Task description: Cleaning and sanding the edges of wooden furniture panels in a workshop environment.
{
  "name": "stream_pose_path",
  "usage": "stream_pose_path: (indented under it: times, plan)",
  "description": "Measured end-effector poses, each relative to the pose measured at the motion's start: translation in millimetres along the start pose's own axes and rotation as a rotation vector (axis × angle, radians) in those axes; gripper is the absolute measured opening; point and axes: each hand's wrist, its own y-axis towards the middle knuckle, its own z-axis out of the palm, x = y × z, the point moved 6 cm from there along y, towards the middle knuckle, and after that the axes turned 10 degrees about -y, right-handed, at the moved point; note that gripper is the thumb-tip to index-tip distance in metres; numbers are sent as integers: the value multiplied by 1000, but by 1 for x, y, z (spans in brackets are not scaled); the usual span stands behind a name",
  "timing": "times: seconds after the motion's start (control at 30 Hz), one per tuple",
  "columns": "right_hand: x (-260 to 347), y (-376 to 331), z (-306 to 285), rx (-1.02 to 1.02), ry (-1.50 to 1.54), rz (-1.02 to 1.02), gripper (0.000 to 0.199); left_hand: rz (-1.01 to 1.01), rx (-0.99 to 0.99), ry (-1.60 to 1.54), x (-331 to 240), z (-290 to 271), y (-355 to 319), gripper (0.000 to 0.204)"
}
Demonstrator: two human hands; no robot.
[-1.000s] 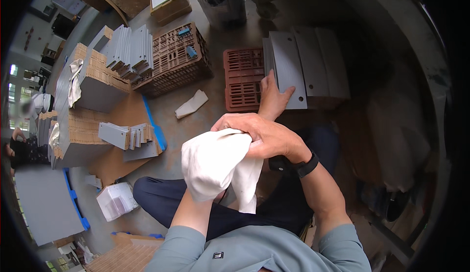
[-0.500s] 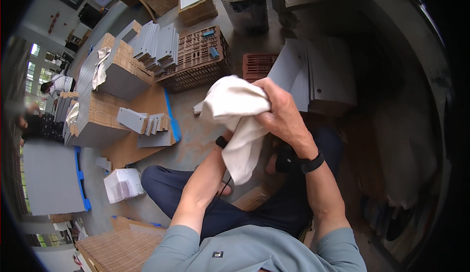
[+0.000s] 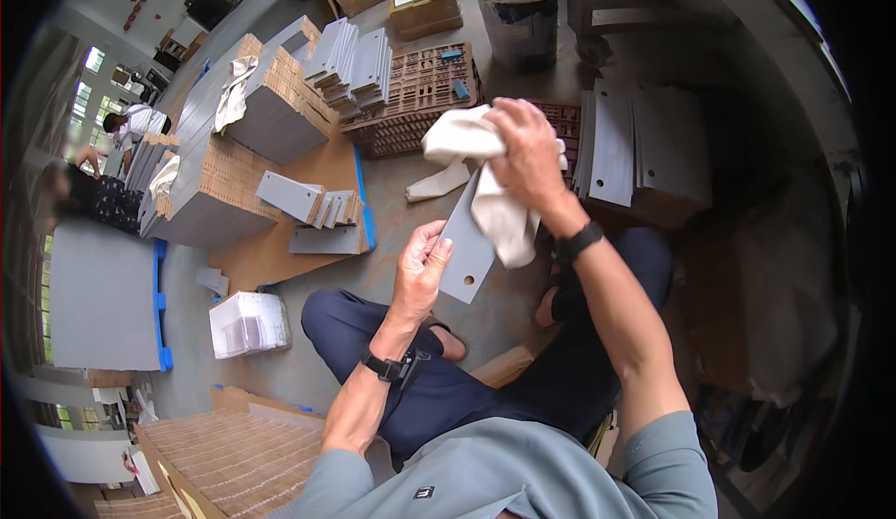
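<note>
My left hand (image 3: 420, 272) is closed on the left edge of a long, flat grey panel (image 3: 462, 259), thumb on its upper face. A round hole shows near the panel's near end. Bunched white cloth (image 3: 505, 225) lies over the panel's far right part, gripped from above by my right hand (image 3: 529, 160). Some of the cloth spreads past my right fingers to the left and hangs down over the panel's right edge. The far end of the panel is hidden beneath the cloth.
A brown plastic crate (image 3: 415, 85) bearing grey panels stands ahead. Panels stand upright (image 3: 611, 150) at the right. Tall panel stacks (image 3: 224, 178) fill a pallet at the left. A white box (image 3: 249, 325) sits near my knee. A person (image 3: 140, 122) works far left.
The cloth was bunched in front of my left hand, hiding it. Now my left hand shows to the left, holding the grey panel, and my right hand with the cloth is on the panel's far part.
</note>
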Motion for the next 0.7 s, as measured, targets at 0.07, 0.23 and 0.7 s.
stream_pose_path:
  times: [0.07,0.23,0.7]
  plan:
    - [-43,13,30,229,61,349,31,-33,-33,-8,-5,-13,-24,37]
    - [-106,6,79,284,646,775,44,154,-188,-61,-34,-56,-49,38]
    - [-19,19,88,266,1327,993,45,274,-337,-155,-37,-85,-39,39]
